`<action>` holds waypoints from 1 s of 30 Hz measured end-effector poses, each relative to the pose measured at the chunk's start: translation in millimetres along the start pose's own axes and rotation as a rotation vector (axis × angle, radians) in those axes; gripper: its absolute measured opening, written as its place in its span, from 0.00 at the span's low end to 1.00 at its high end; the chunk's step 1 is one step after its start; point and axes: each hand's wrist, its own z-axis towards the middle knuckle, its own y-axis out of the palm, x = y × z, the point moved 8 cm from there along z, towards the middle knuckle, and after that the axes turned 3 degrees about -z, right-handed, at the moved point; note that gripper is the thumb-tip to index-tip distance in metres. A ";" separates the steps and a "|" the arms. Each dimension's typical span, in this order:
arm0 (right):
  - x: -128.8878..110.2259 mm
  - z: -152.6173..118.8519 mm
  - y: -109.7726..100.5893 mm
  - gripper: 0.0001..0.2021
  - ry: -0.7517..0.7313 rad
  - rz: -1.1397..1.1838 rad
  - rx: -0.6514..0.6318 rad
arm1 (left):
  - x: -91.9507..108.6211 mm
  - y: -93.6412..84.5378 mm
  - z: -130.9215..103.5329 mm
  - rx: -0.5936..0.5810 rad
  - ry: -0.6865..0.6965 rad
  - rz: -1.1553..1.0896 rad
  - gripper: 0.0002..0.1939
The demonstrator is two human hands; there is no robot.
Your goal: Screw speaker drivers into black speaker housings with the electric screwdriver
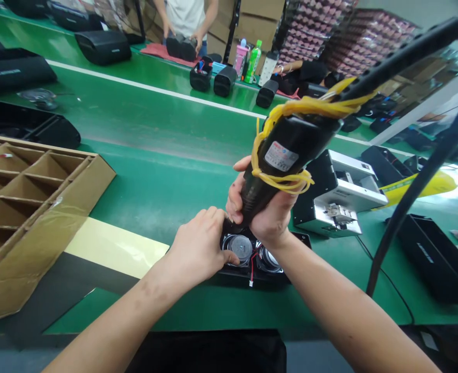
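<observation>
My right hand is wrapped round a black electric screwdriver, which is tilted with its lower end down at a speaker panel. Yellow rubber bands circle the tool's body, and a thick black cable leaves its top. My left hand grips the left part of the black speaker panel, its thumb across a round speaker driver. A second driver sits beside it. Between them hangs a red-and-black wire with a white connector. The screwdriver's tip is hidden behind my left hand.
A cardboard divider box stands at left. At right are a black-and-silver machine and a black speaker housing. Across the green bench, a person's hands hold a black case. Bottles and several speaker housings stand there too.
</observation>
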 end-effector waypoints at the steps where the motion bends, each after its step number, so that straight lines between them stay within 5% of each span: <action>1: 0.1 -0.6 1.3 0.29 0.006 0.022 -0.007 | -0.2 0.3 0.1 -0.002 -0.004 0.005 0.31; 13: 4.1 -0.2 9.4 0.34 0.078 0.070 -0.049 | -3.1 0.5 -1.0 0.009 -0.045 0.047 0.29; 18: -36.6 5.2 1.2 0.30 -0.005 0.108 0.011 | 0.1 1.9 -1.5 0.015 -0.023 0.069 0.29; 23: -127.9 0.3 -54.2 0.26 -0.155 -0.051 0.314 | -13.7 8.8 -0.6 0.046 0.051 0.083 0.35; 27: -186.6 -23.0 -120.3 0.35 -0.414 -0.350 0.464 | -14.1 -5.5 -4.9 0.295 0.280 0.082 0.32; 30: -201.6 -42.9 -167.5 0.35 -0.505 -0.492 0.599 | 7.0 -17.3 -12.7 0.450 0.493 0.082 0.24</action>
